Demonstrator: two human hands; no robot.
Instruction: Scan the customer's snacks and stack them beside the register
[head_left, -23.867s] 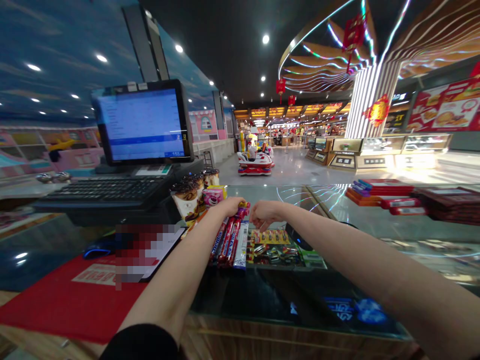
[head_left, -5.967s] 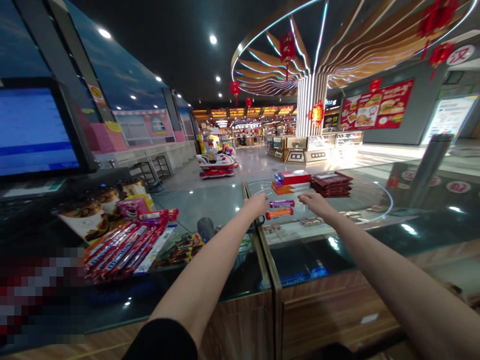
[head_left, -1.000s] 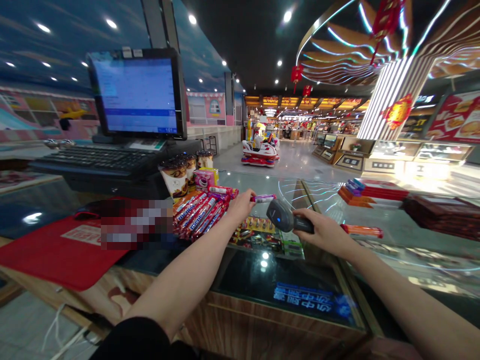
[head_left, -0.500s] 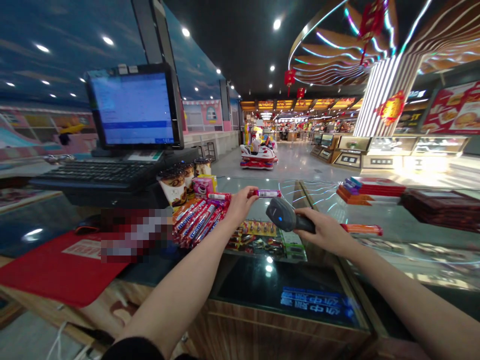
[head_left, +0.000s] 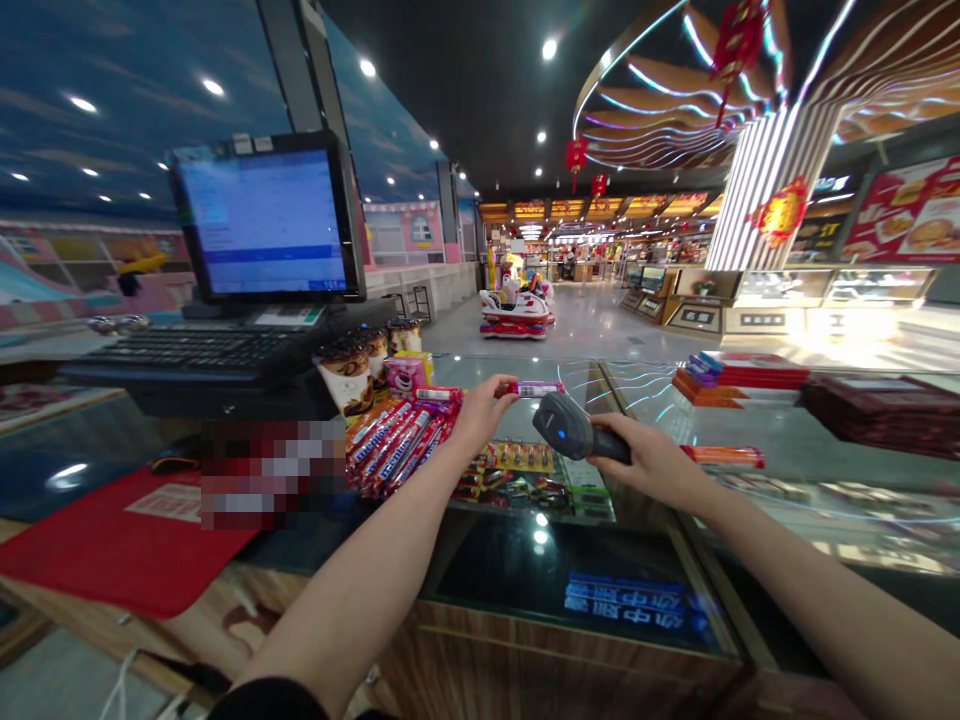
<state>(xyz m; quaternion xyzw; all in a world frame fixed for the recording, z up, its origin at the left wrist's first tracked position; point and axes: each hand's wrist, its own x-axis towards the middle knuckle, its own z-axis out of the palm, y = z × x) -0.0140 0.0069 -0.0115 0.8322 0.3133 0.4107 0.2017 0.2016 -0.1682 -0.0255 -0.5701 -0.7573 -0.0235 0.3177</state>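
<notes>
L hand (head_left: 480, 412) gripping candy (head_left: 536, 389), R hand (head_left: 649, 465) scanner (head_left: 568, 429)

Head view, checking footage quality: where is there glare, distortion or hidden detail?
Head view: ceiling lights glare as white spots on the glass counter, the wide lens bows the frame edges, and a pixelated patch hides whatever lies beside the Mentos rolls.

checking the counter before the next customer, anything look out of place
One orange candy bar lies alone on the glass counter, away from the stacked boxes behind it. The red candy rolls by the left hand also sit in a loose, overlapping heap, not a neat row.
</notes>
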